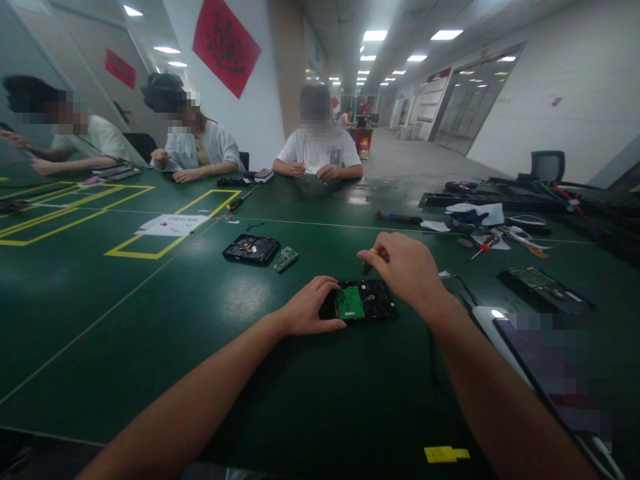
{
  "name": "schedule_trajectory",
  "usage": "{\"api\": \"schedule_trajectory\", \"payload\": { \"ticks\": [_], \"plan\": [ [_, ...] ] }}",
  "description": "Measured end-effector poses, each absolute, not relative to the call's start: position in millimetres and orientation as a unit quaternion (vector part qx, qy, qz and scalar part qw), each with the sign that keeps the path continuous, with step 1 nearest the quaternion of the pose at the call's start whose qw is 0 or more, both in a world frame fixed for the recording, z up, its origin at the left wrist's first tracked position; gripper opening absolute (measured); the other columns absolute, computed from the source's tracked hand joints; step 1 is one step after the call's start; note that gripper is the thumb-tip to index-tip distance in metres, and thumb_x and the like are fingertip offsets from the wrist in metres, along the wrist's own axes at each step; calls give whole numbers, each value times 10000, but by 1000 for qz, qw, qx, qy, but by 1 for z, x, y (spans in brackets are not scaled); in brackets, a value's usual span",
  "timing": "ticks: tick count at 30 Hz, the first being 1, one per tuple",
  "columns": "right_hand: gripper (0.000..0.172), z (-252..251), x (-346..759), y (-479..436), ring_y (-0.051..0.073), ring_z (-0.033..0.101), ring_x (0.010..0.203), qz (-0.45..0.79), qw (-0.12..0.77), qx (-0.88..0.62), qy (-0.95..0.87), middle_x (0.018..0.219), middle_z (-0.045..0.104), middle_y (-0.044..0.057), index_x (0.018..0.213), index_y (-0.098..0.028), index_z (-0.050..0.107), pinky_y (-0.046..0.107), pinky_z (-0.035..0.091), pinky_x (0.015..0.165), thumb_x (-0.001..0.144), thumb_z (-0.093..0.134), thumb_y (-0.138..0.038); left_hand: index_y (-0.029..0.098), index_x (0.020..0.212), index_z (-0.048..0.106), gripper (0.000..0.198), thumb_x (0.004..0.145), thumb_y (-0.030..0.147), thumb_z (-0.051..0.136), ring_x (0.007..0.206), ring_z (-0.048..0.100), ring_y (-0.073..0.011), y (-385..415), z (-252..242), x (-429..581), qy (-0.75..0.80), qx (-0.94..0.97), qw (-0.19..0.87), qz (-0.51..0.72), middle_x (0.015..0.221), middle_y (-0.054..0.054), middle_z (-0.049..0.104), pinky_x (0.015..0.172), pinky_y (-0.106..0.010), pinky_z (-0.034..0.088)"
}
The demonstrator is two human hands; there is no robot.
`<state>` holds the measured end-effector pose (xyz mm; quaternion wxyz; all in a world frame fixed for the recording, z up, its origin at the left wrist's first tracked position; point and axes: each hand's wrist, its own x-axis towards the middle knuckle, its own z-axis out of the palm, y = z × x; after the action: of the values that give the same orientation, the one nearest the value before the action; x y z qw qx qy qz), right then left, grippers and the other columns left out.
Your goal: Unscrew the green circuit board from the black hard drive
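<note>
A black hard drive with a green circuit board point(351, 303) lies flat on the green table in front of me. My left hand point(313, 307) grips its left end, thumb along the near edge and fingers over the far edge. Above the drive's far right part, my right hand point(403, 263) is closed around a screwdriver point(369, 265) with a yellow and dark handle. The tool points down toward the drive; whether its tip touches a screw is too small to tell. Further left lie another hard drive point(251, 249) and a small loose circuit board point(287, 259).
At right are another drive point(547, 290), a tablet-like device point(545, 373), a red screwdriver point(483, 249) and a dark-handled tool point(399, 217). A paper sheet point(173, 225) and a yellow screwdriver point(235, 204) lie left. Several people sit across the table.
</note>
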<state>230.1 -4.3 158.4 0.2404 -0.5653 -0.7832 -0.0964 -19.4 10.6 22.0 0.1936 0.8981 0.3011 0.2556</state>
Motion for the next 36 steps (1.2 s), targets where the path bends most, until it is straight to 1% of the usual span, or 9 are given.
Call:
{"api": "schedule_trajectory", "payload": {
  "ticks": [5, 9, 13, 19, 23, 27, 30, 32, 36],
  "plan": [
    [160, 160, 230, -5, 255, 679, 919, -71, 237, -545, -801, 1019, 747, 104, 1001, -197, 716, 363, 466, 758, 1020, 614, -319, 234, 1446, 499, 791, 838, 639, 805, 1376, 537, -362, 11, 22, -19, 305, 898, 191, 253, 1464, -166, 538, 1162, -576, 487],
    [271, 158, 230, -4, 279, 709, 1067, -44, 244, -526, -814, 1233, 750, 130, 1238, -181, 698, 399, 519, 882, 1006, 560, -164, 209, 1441, 504, 777, 859, 644, 781, 1377, 530, -357, 11, 20, -19, 302, 902, 181, 248, 1453, -175, 541, 1168, -556, 481],
    [295, 155, 231, -2, 277, 724, 1028, -21, 257, -519, -815, 1200, 762, 121, 1236, -181, 673, 407, 527, 884, 991, 529, -104, 203, 1450, 500, 775, 868, 633, 778, 1382, 523, -352, 11, 22, -19, 301, 904, 179, 245, 1456, -178, 536, 1170, -540, 482],
    [112, 155, 230, -2, 274, 693, 1004, -31, 257, -515, -817, 1082, 752, 102, 1085, -199, 685, 390, 494, 849, 1001, 623, -241, 223, 1469, 499, 760, 878, 614, 775, 1381, 523, -355, 10, 25, -19, 299, 905, 183, 242, 1464, -170, 526, 1167, -551, 482],
    [216, 153, 227, -2, 258, 660, 905, -49, 264, -527, -807, 980, 718, 90, 967, -211, 661, 378, 459, 789, 1013, 630, -420, 246, 1533, 462, 807, 882, 605, 775, 1373, 526, -357, 9, 27, -20, 299, 905, 189, 235, 1487, -163, 502, 1148, -547, 497],
    [181, 146, 226, 2, 252, 643, 871, -39, 293, -520, -801, 953, 705, 97, 918, -214, 605, 377, 443, 771, 1019, 583, -361, 290, 1542, 485, 781, 885, 596, 777, 1391, 509, -370, 9, 26, -20, 296, 911, 182, 221, 1533, -152, 460, 1148, -557, 488],
    [114, 141, 225, 5, 253, 644, 844, -22, 317, -523, -791, 972, 712, 105, 1011, -211, 591, 383, 448, 762, 1008, 569, -323, 305, 1512, 531, 738, 880, 592, 784, 1405, 496, -383, 10, 25, -20, 294, 913, 178, 217, 1552, -146, 444, 1154, -572, 474],
    [135, 140, 224, 6, 261, 652, 857, -16, 329, -518, -789, 990, 717, 107, 1070, -214, 588, 392, 459, 776, 1013, 567, -335, 314, 1506, 538, 738, 870, 588, 795, 1406, 495, -386, 11, 24, -20, 295, 912, 179, 220, 1552, -142, 447, 1153, -579, 471],
    [144, 141, 224, 6, 273, 670, 898, -12, 324, -507, -799, 977, 726, 110, 1008, -219, 620, 410, 489, 814, 1021, 567, -352, 308, 1504, 541, 741, 866, 580, 801, 1396, 504, -383, 11, 24, -20, 296, 912, 178, 221, 1542, -147, 454, 1149, -575, 475]
  ]
}}
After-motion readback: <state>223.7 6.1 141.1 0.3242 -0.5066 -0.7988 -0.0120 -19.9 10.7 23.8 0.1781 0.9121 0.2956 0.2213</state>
